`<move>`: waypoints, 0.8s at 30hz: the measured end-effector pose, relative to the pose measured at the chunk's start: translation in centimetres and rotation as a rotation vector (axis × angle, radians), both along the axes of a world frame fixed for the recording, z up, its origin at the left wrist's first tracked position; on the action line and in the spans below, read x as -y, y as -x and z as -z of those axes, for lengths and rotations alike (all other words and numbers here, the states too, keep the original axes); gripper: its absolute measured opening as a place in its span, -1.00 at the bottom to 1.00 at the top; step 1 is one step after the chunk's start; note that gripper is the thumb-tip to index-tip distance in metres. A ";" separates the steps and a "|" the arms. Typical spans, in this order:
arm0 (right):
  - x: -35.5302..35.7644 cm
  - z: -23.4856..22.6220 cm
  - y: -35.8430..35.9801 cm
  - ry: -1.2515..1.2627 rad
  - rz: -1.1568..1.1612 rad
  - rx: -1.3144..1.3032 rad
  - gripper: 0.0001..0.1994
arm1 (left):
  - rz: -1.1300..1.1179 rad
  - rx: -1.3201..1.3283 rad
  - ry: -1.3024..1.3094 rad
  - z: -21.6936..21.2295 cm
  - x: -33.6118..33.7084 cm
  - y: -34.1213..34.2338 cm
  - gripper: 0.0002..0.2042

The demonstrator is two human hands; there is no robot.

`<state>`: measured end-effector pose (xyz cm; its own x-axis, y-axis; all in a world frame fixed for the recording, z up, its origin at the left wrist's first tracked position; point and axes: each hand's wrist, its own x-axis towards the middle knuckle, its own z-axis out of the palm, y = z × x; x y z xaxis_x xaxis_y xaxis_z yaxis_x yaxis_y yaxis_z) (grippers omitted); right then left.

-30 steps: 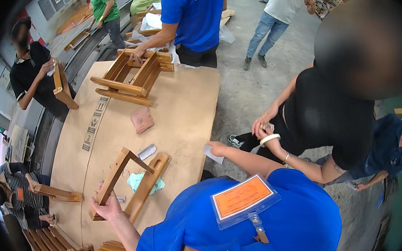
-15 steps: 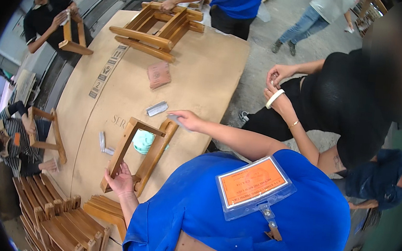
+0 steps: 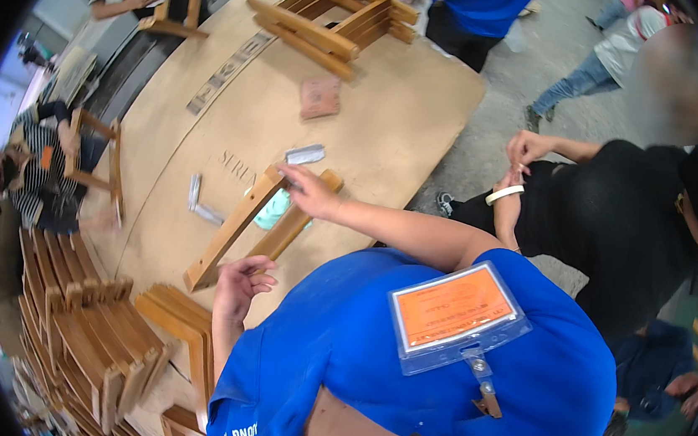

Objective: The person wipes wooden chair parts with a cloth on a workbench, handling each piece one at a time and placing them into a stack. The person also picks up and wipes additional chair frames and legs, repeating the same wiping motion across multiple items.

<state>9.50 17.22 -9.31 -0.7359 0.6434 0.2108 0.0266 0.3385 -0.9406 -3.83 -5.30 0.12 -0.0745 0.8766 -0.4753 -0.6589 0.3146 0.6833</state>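
Observation:
A light-brown wooden frame [image 3: 233, 229] with two long bars stands tilted on the cardboard-covered table in front of me. My right hand [image 3: 309, 193] grips the far end of its nearer-left bar, fingers pressed on the wood. Whether the grey sheet is still under those fingers is hidden. My left hand [image 3: 243, 285] is raised beside the frame's near end, apart from it, with loosely bent fingers and nothing in them. A mint-green cloth [image 3: 272, 211] shows between the bars. Just beyond the frame lies a grey folded sheet [image 3: 305, 154].
Grey strips [image 3: 193, 193] and a reddish-brown square stack [image 3: 320, 97] lie on the table covering [image 3: 400, 122]. Slatted wooden parts [image 3: 94, 336] are piled at the near left. Co-workers handle a slatted wooden piece [image 3: 335, 15] and other frames around the table. A person in black [image 3: 609, 218] stands at right.
My left hand has let go of the frame and lifted off to its right. My right hand has moved onto the frame's far end. The view has shifted, and the frame is turned.

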 end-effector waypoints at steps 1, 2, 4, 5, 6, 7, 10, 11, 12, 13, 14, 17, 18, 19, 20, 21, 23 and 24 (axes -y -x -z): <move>0.1 0.3 0.2 -0.026 -0.001 0.027 -0.42 | 0.068 -0.375 -0.057 -1.0 -0.3 -0.6 -0.58; 0.3 0.6 0.4 -0.042 0.007 -0.002 -0.43 | 0.139 -0.729 -0.091 -1.9 -1.0 -1.1 -0.67; 0.5 1.0 0.5 -0.055 -0.007 -0.024 -0.43 | -0.098 -1.502 -0.264 -3.1 -3.7 -1.0 -0.65; 0.2 1.2 0.3 -0.072 -0.016 -0.045 -0.43 | -0.113 -1.818 -0.255 -3.5 -5.2 -0.5 -0.56; -0.1 1.4 0.0 -0.083 -0.002 -0.072 -0.44 | -0.095 -2.100 -0.201 -3.7 -6.5 0.0 -0.47; -0.8 1.6 -0.6 -0.085 -0.052 -0.036 -0.45 | 0.009 -2.083 -0.099 -3.5 -7.5 0.2 -0.45; -4.0 2.8 -2.9 -0.143 -0.097 0.100 -0.51 | 0.277 -1.909 0.231 -2.0 -9.4 1.1 -0.42; -5.1 3.5 -3.8 -0.213 -0.086 0.171 -0.54 | 0.310 -1.876 0.296 -1.5 -9.7 1.7 -0.45; -6.5 4.3 -4.7 -0.304 -0.085 0.200 -0.57 | 0.336 -1.843 0.358 -1.1 -10.0 2.1 -0.47; -7.3 5.4 -5.2 -0.032 -0.138 0.435 -0.61 | 0.323 -1.898 0.333 -0.9 -9.9 2.4 -0.51; -8.4 6.5 -5.6 0.189 -0.149 0.552 -0.64 | 0.280 -1.974 0.302 -0.7 -10.1 2.7 -0.55; -9.3 10.5 -4.3 -0.709 -0.272 1.015 -0.61 | 0.255 -1.872 0.434 -0.4 -11.2 2.9 -0.63; -9.2 11.5 -3.9 -0.953 -0.330 0.957 -0.60 | 0.305 -1.884 0.492 -0.4 -11.4 3.1 -0.63; -9.2 12.4 -3.1 -1.016 -0.300 0.847 -0.59 | 0.268 -1.900 0.471 -0.5 -11.5 3.2 -0.66; -9.0 13.0 -2.8 -1.034 -0.394 0.773 -0.58 | 0.232 -1.929 0.423 -0.7 -11.7 3.3 -0.67; -9.1 13.5 -2.3 -1.093 -0.458 0.736 -0.57 | 0.218 -1.945 0.416 -0.7 -11.9 3.7 -0.68; -9.4 14.1 -2.1 -1.059 -0.662 0.760 -0.54 | 0.243 -1.941 0.443 -0.7 -12.0 4.0 -0.69; -9.6 14.2 -2.4 -1.020 -0.770 0.700 -0.53 | 0.253 -1.931 0.468 -0.7 -12.2 4.2 -0.69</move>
<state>11.87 26.84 -23.48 -0.9643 -0.1564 -0.2139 -0.1236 0.9795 -0.1589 -8.05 6.92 0.80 -0.5904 0.8024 -0.0874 0.7872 0.5963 0.1574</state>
